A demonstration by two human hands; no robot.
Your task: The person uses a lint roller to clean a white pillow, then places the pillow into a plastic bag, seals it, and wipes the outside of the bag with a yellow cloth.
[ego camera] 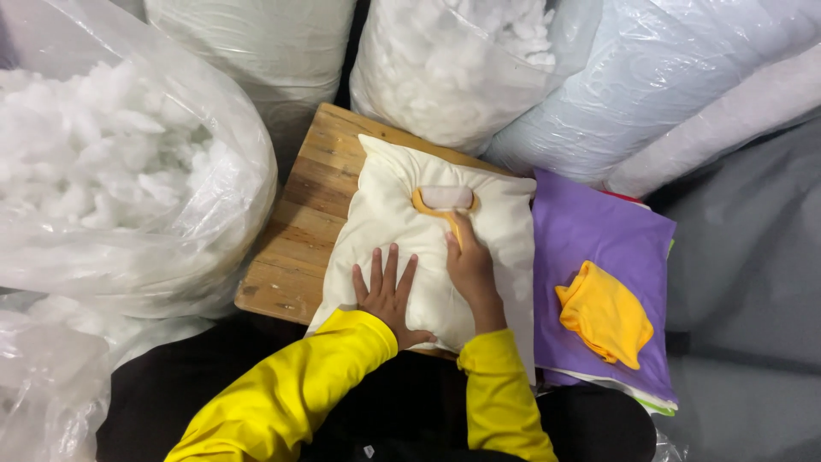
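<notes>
While the left hand (386, 295) is pressing flat, fingers spread, on the cream pillow (402, 231) lying on the wooden table (299, 231), the right hand (469, 269) is gripping a yellow lint roller (443, 202) at twelve o'clock; stuffing bags (120, 180) are crowding around, purple cloth (599, 235) at three.

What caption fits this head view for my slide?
Left hand flat on a cream pillow; right hand holds a yellow-handled lint roller against it.
</notes>
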